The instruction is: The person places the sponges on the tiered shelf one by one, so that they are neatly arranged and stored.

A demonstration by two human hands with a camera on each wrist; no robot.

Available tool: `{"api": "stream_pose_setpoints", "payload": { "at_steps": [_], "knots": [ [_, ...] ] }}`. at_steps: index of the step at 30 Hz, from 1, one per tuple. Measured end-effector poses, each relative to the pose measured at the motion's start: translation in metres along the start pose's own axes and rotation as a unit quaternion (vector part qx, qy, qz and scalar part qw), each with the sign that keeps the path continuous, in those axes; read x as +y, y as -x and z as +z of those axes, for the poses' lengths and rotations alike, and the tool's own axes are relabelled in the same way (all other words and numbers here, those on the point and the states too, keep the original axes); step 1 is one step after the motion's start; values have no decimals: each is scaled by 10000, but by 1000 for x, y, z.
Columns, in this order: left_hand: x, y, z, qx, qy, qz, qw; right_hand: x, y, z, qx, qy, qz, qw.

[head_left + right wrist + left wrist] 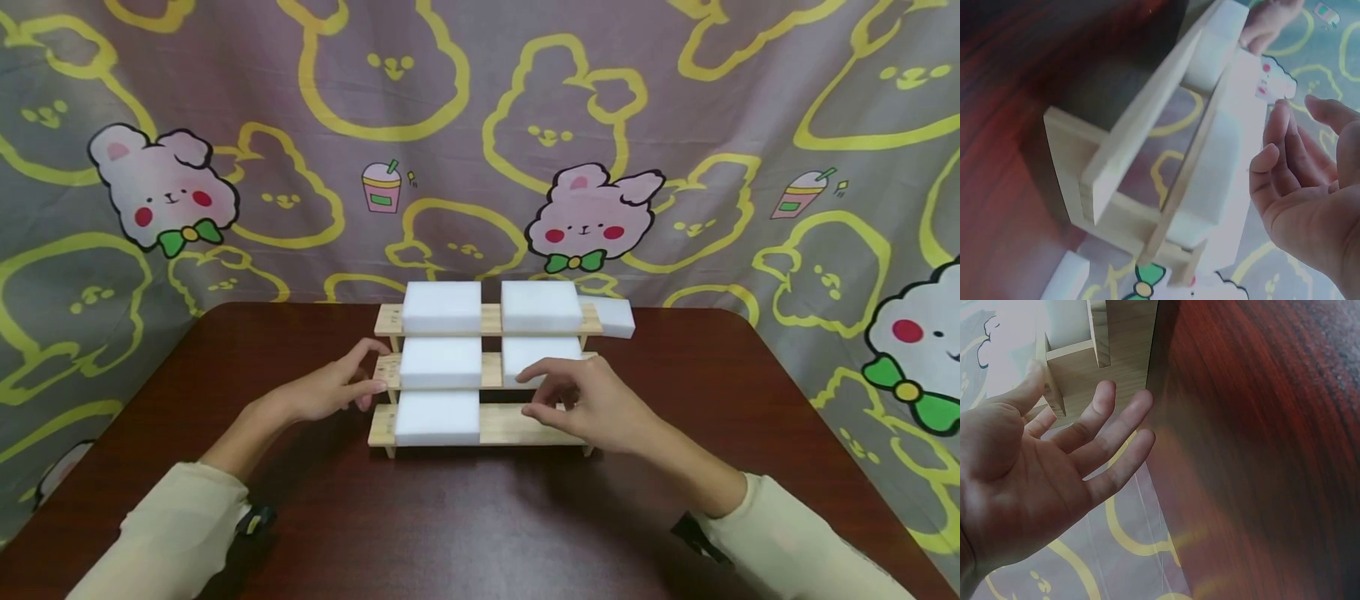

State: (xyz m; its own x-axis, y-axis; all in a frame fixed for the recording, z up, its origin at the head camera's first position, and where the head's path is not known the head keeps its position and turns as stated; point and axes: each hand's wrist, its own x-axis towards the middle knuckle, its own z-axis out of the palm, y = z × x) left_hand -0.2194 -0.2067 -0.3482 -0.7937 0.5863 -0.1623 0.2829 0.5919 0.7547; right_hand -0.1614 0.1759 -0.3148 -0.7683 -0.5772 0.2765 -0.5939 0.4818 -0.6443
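A three-tier wooden rack (491, 325) stands on the table, with white foam blocks (442, 308) on its tiers. The top and middle tiers each carry two; the bottom tier holds one block (438, 417) at the left, with bare wood to its right. My left hand (333, 387) pinches the left end of the middle tier between thumb and index finger. In the left wrist view, the other fingers of that hand (1041, 462) spread loosely beside the rack's end. My right hand (592, 404) hovers before the rack's right side, fingers loosely bent, thumb and index apart, holding nothing.
Another white block (617, 317) lies on the table behind the rack's right end. The dark red-brown table (465, 517) extends around the rack. A cartoon-patterned cloth (450, 100) hangs behind and along the sides.
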Motion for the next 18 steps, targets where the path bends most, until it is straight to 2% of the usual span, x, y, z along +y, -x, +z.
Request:
{"api": "stream_pose_setpoints", "payload": {
  "at_steps": [7, 14, 18],
  "knots": [
    [0, 0, 0, -14, 14, -32, 10000, 1, 5, -18, 356, 107, 55, 9993],
    [0, 0, 0, 6, 42, -4, 10000, 7, 7, -42, 1037, 234, -19, 9943],
    [0, 0, 0, 22, 48, -7, 10000, 11, 8, -53, 1370, 438, 86, 9896]
  ]
}}
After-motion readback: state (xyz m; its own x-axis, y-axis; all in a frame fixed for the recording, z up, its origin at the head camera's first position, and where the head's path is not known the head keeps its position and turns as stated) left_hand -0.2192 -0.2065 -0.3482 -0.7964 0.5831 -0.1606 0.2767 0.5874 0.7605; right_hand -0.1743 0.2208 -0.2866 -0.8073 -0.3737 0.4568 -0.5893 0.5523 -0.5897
